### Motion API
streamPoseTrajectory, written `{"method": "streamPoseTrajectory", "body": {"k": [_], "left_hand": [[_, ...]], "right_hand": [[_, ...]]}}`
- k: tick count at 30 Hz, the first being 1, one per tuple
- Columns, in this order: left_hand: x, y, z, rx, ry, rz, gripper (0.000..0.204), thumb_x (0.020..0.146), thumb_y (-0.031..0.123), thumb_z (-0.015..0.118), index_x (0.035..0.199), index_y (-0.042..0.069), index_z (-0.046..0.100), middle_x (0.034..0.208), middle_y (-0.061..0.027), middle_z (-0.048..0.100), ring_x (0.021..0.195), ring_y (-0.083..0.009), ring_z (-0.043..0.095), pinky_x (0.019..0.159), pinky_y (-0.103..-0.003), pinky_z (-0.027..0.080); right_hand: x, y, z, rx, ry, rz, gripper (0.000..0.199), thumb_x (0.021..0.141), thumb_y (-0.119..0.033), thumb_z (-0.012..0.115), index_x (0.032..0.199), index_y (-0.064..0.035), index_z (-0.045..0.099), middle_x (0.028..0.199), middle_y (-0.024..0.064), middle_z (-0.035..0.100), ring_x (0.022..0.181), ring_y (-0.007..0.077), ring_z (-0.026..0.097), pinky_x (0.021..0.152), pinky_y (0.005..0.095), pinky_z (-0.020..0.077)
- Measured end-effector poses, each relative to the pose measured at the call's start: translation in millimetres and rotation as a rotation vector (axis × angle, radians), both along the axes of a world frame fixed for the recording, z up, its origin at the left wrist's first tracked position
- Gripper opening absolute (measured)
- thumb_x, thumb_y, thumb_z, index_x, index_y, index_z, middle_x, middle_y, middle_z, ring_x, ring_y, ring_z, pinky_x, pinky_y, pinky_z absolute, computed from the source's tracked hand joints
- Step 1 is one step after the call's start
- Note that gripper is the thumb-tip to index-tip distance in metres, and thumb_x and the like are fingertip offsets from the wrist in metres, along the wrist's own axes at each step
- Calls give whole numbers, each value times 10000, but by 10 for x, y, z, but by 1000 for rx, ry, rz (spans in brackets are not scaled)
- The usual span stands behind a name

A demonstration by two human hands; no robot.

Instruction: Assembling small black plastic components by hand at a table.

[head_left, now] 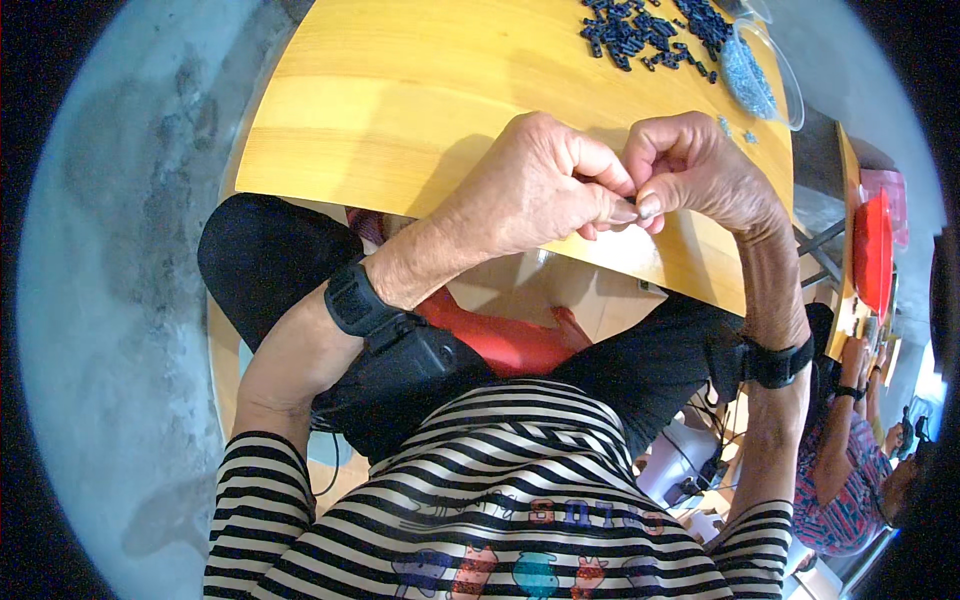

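Above the near edge of the yellow wooden table (370, 90), my two hands meet fingertip to fingertip. My left hand (545, 185) pinches with thumb and forefinger, the other fingers curled beneath. Pressed against it, my right hand (695, 170) pinches in the same way. A tiny dark sliver shows between the fingertips; the fingers hide most of it, so its kind is unclear. Beyond my hands lies a pile of small dark-blue parts (625, 32). To its right, a clear plastic tub (790, 85) holds many tiny light-blue pieces (748, 78), and a few more lie loose beside it.
Under the table edge, something red (500, 335) shows between my knees. At the right stands another table with a red tray (873, 250), where another person (850, 480) sits. Cables (700, 470) hang near a white object by my right leg.
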State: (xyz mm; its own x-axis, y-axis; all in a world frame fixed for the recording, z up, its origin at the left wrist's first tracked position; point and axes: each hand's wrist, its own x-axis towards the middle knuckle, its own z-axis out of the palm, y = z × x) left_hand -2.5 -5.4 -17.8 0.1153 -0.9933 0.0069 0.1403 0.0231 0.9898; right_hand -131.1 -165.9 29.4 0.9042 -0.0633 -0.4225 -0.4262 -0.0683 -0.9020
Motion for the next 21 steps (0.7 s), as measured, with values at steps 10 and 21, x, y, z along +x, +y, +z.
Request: {"method": "streamPoseTrajectory", "body": {"k": [10,21], "left_hand": [[40,0,64,59,97,-10,158,789,89,731,904,-16,705,712,-52,672,582,-81,605,530,-200,481],[80,-11,80,78,250,-101,201,868,119,644,956,-58,679,808,-116,689,669,-132,662,636,-227,549]], "right_hand": [[-186,45,-175,228,-100,-224,355,783,-298,742,921,-8,590,762,62,643,636,133,642,575,251,547],[-242,86,-243,325,-210,-260,246,824,-220,707,924,-25,594,771,55,647,636,116,632,563,237,535]]}}
